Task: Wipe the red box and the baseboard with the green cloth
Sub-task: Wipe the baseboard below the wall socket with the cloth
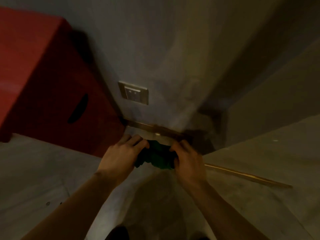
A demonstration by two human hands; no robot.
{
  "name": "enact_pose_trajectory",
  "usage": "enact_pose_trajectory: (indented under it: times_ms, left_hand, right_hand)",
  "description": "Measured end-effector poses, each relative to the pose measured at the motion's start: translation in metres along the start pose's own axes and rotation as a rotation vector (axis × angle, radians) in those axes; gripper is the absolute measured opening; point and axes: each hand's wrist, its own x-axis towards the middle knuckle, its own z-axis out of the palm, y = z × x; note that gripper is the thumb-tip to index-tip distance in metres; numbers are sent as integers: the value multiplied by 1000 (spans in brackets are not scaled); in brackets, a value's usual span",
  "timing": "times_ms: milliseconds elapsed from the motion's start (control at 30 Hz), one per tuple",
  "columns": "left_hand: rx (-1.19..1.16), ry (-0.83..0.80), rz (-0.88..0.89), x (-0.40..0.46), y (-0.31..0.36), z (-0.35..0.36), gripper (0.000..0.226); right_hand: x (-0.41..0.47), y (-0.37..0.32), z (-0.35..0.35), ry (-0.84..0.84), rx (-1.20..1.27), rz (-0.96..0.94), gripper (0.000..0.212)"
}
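Observation:
A dark green cloth [155, 157] is bunched between both hands, low over the floor near the wall. My left hand [121, 153] grips its left side and my right hand [187, 158] grips its right side. Just beyond the cloth, a brass-coloured baseboard strip [152, 128] runs along the foot of the grey wall, and a second strip [247, 175] continues along the wall on the right. The red box [45, 87], with a dark slot handle in its side, stands on the floor to the left, close to the wall. The scene is dim and blurred.
A wall socket plate [134, 92] sits on the grey wall above the baseboard. The walls meet in a corner to the right of my hands. Grey concrete floor [43, 170] spreads below the red box.

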Motion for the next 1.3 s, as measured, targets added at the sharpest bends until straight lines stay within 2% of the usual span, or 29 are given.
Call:
enact_pose_trajectory:
  times_ms: [200, 367, 800, 1000, 1167, 1233, 1300]
  left_hand:
    - [-30, 52, 34, 28, -35, 84, 59]
    - [-8, 86, 61, 49, -59, 134, 48]
    - [-17, 178, 78, 77, -77, 183, 42]
    - [-252, 270, 21, 73, -74, 206, 49]
    - [-417, 343, -50, 66, -76, 223, 56]
    - [-450, 366, -82, 66, -76, 225, 55]
    - [-480, 397, -98, 68, -75, 225, 54]
  right_hand:
    - [20, 41, 74, 60, 3, -18, 28]
    - [43, 67, 121, 93, -43, -19, 31]
    - [70, 97, 174, 205, -97, -48, 33]
    - [69, 96, 188, 302, 180, -20, 36]
    - [71, 79, 205, 275, 416, -4, 32]
    - [67, 73, 208, 225, 372, -69, 43]
    - [63, 72, 211, 132, 272, -162, 69]
